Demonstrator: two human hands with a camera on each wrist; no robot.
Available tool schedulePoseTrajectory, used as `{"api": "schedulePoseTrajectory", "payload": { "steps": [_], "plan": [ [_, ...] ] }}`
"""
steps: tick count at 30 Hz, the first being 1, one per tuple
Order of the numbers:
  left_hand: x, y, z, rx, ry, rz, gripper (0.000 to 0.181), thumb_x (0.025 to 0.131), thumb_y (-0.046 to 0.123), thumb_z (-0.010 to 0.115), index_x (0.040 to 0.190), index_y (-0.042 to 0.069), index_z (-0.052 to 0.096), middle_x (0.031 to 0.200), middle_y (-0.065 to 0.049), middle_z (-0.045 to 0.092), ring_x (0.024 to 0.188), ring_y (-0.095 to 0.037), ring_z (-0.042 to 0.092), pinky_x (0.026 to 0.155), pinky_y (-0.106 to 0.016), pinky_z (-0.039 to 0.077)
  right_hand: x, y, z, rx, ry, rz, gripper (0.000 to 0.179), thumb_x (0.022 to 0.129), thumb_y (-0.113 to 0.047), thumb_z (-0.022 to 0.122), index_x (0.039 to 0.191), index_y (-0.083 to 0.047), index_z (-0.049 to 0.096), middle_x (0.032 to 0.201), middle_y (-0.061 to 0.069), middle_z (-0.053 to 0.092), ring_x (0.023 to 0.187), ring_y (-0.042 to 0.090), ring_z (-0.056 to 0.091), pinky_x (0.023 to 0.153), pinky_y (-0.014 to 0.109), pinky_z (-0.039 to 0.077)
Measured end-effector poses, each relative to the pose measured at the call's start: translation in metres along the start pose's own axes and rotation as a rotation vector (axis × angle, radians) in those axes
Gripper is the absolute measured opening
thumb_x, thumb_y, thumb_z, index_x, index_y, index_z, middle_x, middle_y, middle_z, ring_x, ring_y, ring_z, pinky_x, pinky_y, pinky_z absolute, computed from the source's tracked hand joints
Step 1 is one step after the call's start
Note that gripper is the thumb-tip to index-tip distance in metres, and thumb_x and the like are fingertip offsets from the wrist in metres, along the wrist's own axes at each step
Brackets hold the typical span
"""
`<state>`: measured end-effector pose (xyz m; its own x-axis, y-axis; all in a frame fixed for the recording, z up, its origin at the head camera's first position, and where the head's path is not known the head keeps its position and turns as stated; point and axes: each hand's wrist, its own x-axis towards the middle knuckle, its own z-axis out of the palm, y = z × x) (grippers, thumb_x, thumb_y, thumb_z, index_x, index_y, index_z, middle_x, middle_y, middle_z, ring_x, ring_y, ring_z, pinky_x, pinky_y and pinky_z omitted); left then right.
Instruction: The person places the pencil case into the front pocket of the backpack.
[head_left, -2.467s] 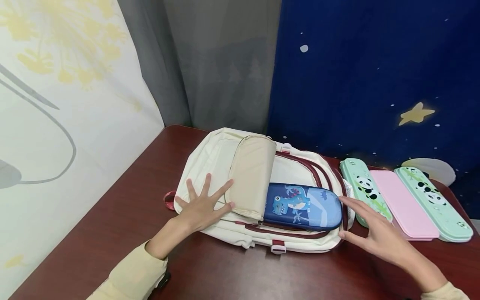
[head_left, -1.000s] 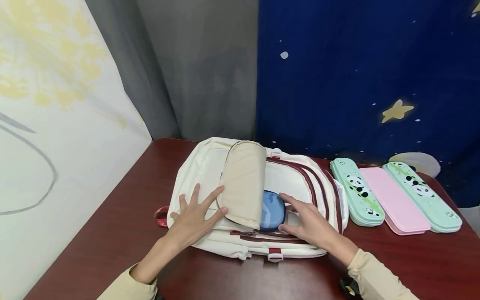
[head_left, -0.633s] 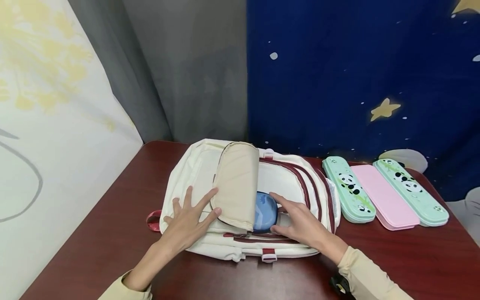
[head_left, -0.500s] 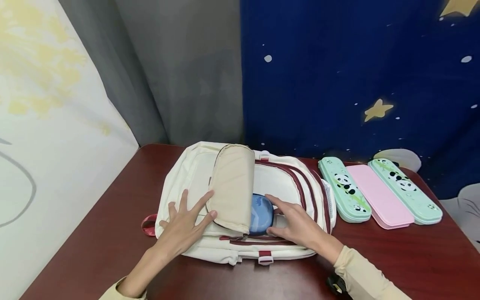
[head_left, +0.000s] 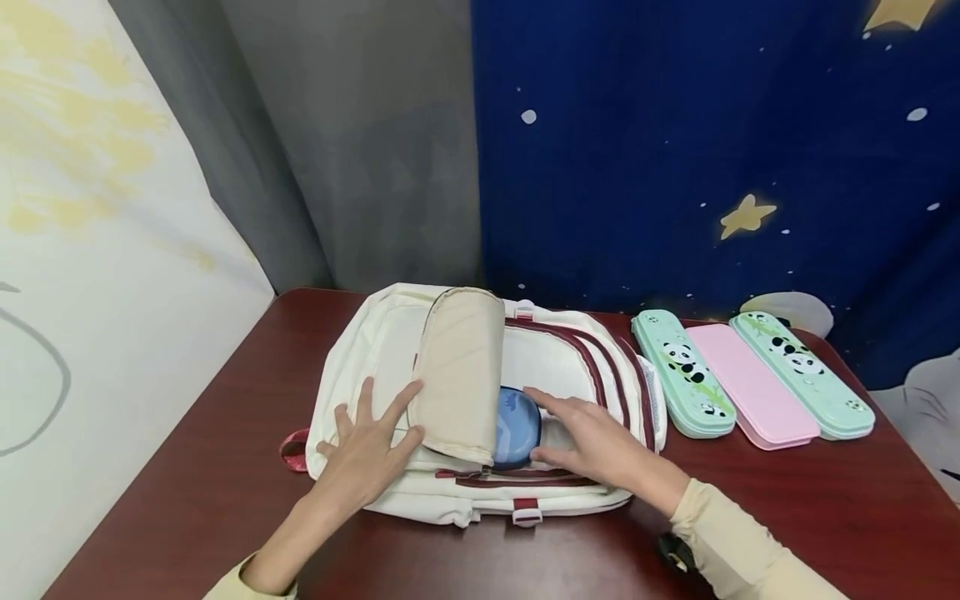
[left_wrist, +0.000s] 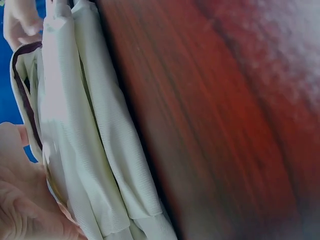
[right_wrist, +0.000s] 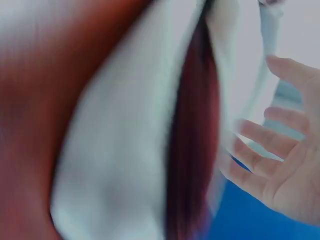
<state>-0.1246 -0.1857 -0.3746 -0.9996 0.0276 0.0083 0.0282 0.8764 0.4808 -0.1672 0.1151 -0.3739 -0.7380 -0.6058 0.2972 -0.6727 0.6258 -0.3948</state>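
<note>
A cream backpack (head_left: pixel 375 333) with dark red trim lies flat on the table, its beige flap (head_left: pixel 459 375) folded across the front. From beneath that flap pokes the rounded end of a blue pencil case (head_left: pixel 517 427); the rest of it is hidden. My left hand (head_left: pixel 367 454) rests with spread fingers on the backpack, thumb and index finger at the flap's left edge. At the pencil case's right end is my right hand (head_left: pixel 588 437), thumb and index fingertips right at its rim. In the right wrist view the right hand's fingers (right_wrist: pixel 265 137) look relaxed and slightly bent.
To the backpack's right, a green panda pencil case (head_left: pixel 684 375), a pink case (head_left: pixel 753 387) and a second panda case (head_left: pixel 802 375) lie side by side on the dark red table (head_left: pixel 195 467). A blue starry curtain (head_left: pixel 637 167) hangs behind.
The blue pencil case has slid left under the flap, with my right hand following it from the backpack's right end. My left hand stays on the backpack. The head view has shifted.
</note>
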Motion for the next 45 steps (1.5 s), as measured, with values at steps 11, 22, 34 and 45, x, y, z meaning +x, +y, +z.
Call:
{"api": "schedulePoseTrajectory", "payload": {
  "steps": [11, 22, 34, 45],
  "plan": [
    [-0.002, -0.001, 0.003, 0.021, 0.037, 0.021, 0.056, 0.095, 0.036, 0.04, 0.146, 0.043, 0.018, 0.152, -0.024, 0.004, 0.125, -0.062, 0.007, 0.072, -0.083, 0.011, -0.045, 0.083, -0.08, -0.217, 0.182, 0.363, 0.051, 0.089, -0.029, 0.062, 0.127, 0.005, 0.053, 0.121, 0.03, 0.053, 0.11, 0.048, 0.046, 0.089, 0.059, 0.034],
    [-0.003, -0.001, 0.008, 0.014, 0.05, 0.012, 0.054, 0.095, 0.036, 0.04, 0.146, 0.044, 0.022, 0.152, -0.022, 0.005, 0.127, -0.061, 0.006, 0.074, -0.083, 0.009, -0.065, 0.111, -0.066, -0.265, -0.055, 0.756, 0.09, 0.079, -0.047, 0.066, 0.133, 0.016, 0.03, 0.112, 0.041, 0.037, 0.095, 0.055, 0.042, 0.065, 0.063, 0.04],
    [-0.004, -0.001, 0.008, 0.021, 0.052, 0.011, 0.054, 0.095, 0.039, 0.04, 0.146, 0.044, 0.021, 0.152, -0.021, 0.006, 0.127, -0.059, 0.008, 0.074, -0.082, 0.011, -0.068, 0.118, -0.054, -0.268, 0.021, 0.718, 0.086, 0.074, -0.042, 0.072, 0.127, 0.014, 0.035, 0.102, 0.039, 0.04, 0.078, 0.053, 0.048, 0.06, 0.06, 0.041],
    [-0.005, -0.001, 0.009, 0.025, 0.069, 0.009, 0.054, 0.094, 0.04, 0.041, 0.145, 0.046, 0.023, 0.152, -0.02, 0.007, 0.127, -0.058, 0.009, 0.076, -0.082, 0.01, -0.08, 0.11, -0.083, -0.308, 0.169, 0.591, 0.084, 0.074, -0.037, 0.075, 0.133, 0.01, 0.038, 0.114, 0.039, 0.039, 0.09, 0.057, 0.047, 0.065, 0.064, 0.038]
  ]
}}
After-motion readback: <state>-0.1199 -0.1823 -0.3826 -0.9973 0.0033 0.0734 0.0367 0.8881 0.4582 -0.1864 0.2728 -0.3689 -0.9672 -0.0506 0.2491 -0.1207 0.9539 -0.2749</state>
